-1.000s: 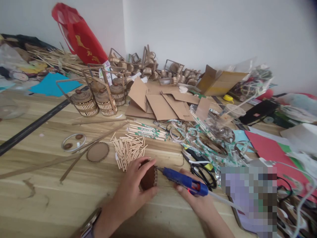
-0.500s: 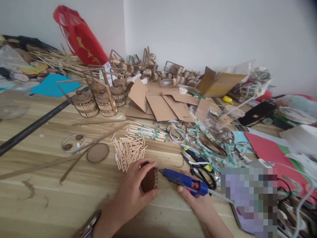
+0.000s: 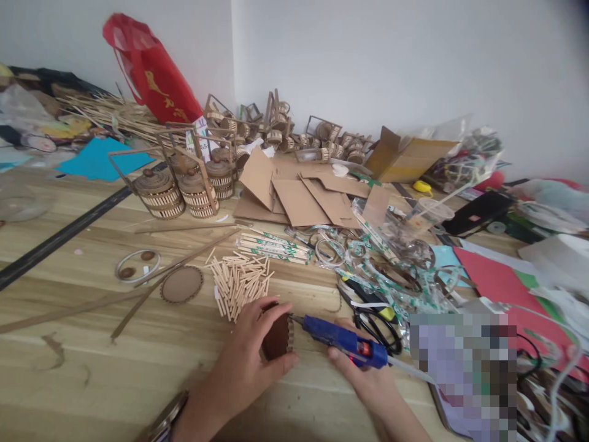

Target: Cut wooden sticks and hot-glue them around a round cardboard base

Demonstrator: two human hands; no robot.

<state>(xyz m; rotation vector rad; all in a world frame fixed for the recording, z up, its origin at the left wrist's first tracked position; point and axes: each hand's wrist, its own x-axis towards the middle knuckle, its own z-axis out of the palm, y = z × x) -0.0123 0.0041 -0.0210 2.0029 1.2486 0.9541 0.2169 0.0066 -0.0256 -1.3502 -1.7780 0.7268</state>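
Observation:
My left hand point(image 3: 251, 350) grips a brown cardboard disc point(image 3: 278, 334) by its edge, tilted up on its side, with a ridged corrugated rim facing right. In my right hand point(image 3: 363, 374) is a blue hot glue gun point(image 3: 345, 341), a red light glowing near its trigger and a white glue stick out of its back. Its nozzle tip is at the upper part of the ridged rim; whether it touches is too small to tell. A pile of short wooden sticks point(image 3: 242, 276) lies just beyond my left hand. Left of it lies another round cardboard disc point(image 3: 182, 284) with a ridged edge.
Small lidded baskets point(image 3: 159, 193) with handles stand at the back left. Cardboard sheets point(image 3: 304, 199) are stacked mid-table. Black-handled scissors point(image 3: 380, 325) and plastic-wrapped strips point(image 3: 386, 270) lie beyond the glue gun. A ring point(image 3: 120, 270) and cardboard strips point(image 3: 138, 307) lie left.
Almost nothing differs. Both hands keep their grips, and the nozzle stays by the upper rim of the disc; the view has shifted very slightly.

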